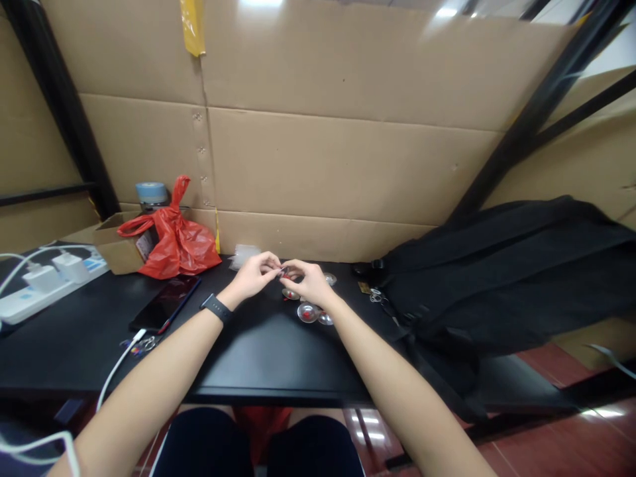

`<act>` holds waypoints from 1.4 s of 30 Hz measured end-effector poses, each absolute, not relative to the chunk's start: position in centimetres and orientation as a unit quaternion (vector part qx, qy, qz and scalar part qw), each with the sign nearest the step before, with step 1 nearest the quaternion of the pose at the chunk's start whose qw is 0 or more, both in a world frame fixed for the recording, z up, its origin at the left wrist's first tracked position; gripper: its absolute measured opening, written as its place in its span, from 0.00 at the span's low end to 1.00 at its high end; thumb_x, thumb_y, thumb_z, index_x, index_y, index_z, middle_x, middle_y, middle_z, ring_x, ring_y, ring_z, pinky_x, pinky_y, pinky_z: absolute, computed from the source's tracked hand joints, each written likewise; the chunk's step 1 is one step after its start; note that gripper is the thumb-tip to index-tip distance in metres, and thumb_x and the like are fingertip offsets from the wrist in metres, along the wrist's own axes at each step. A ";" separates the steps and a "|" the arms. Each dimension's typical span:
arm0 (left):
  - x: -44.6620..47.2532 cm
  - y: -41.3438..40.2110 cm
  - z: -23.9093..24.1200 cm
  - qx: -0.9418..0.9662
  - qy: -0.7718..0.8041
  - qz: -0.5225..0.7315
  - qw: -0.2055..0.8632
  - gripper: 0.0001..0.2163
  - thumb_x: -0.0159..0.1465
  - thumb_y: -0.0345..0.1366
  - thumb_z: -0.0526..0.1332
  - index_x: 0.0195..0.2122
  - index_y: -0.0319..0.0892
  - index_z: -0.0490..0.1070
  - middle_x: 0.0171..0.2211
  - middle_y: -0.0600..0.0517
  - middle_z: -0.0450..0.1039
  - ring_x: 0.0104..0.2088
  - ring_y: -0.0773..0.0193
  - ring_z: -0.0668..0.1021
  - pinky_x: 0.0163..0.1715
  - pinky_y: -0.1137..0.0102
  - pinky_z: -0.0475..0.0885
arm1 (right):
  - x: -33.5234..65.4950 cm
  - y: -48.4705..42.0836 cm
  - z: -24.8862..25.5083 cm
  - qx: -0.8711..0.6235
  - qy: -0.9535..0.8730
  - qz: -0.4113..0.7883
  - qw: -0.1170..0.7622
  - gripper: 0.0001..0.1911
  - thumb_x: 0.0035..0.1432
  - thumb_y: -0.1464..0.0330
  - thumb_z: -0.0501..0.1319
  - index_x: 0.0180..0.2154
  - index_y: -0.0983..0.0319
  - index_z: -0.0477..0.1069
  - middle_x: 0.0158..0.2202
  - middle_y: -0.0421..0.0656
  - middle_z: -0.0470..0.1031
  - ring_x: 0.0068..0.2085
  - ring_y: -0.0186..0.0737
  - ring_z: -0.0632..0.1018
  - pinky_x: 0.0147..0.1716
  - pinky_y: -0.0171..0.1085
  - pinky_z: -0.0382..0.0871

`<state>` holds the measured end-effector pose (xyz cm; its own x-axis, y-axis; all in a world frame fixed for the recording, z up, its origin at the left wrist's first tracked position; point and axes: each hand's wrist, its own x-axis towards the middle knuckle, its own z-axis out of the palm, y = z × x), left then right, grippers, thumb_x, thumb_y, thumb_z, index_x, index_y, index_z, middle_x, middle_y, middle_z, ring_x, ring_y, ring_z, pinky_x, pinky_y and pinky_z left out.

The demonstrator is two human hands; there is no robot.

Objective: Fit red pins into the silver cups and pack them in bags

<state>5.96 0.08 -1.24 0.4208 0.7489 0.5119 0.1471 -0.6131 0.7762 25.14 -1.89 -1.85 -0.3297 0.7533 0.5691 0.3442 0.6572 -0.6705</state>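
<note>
My left hand (pixel 254 273) and my right hand (pixel 309 283) meet over the middle of the black table (pixel 268 358). The fingertips of both are pinched together on a small dark and red piece (pixel 283 272), too small to name. Just below and beside my right hand lie several small round clear discs with red centres, one disc (pixel 308 312) nearest the front and another disc (pixel 330 279) behind the hand. Part of this group is hidden by my right hand. A clear plastic bag (pixel 243 255) lies behind my left hand.
On the left are a phone (pixel 166 303) with a white cable, keys (pixel 144 345), a power strip (pixel 54 285), a cardboard box (pixel 119 248) and a tied red bag (pixel 179 242). A black backpack (pixel 497 278) covers the right side. A cardboard wall (pixel 338 165) stands behind.
</note>
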 end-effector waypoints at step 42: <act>7.0 -0.4 -3.2 0.929 0.309 0.188 0.080 0.05 0.64 0.36 0.64 0.33 0.45 0.79 0.37 0.51 0.79 0.38 0.60 0.79 0.40 0.71 0.68 | 31.9 1.7 -2.8 -0.501 -0.776 0.082 0.374 0.12 0.57 0.72 0.62 0.44 0.60 0.77 0.44 0.46 0.76 0.43 0.41 0.77 0.45 0.40 0.72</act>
